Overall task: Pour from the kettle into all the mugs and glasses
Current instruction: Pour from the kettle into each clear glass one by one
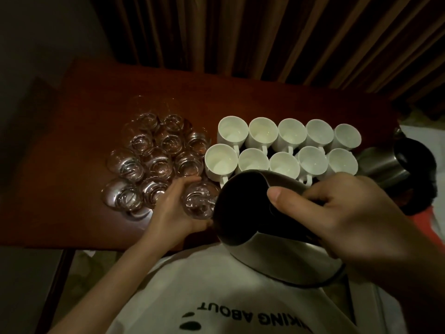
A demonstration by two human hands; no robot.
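Observation:
My right hand (349,213) grips the handle of a steel kettle (255,213), which is tilted to the left with its open mouth toward a clear glass (199,201). My left hand (173,210) curls round that glass on the table near the front edge. Several more clear glasses (154,160) stand clustered to the left. Two rows of white mugs (289,145) stand behind the kettle, handles toward me. The kettle hides the spout and parts of the front mugs.
A second steel kettle (395,165) lies tilted at the right end of the brown wooden table (84,116). Dark curtains (265,37) hang behind the table. My white shirt (216,297) fills the foreground below the table's front edge.

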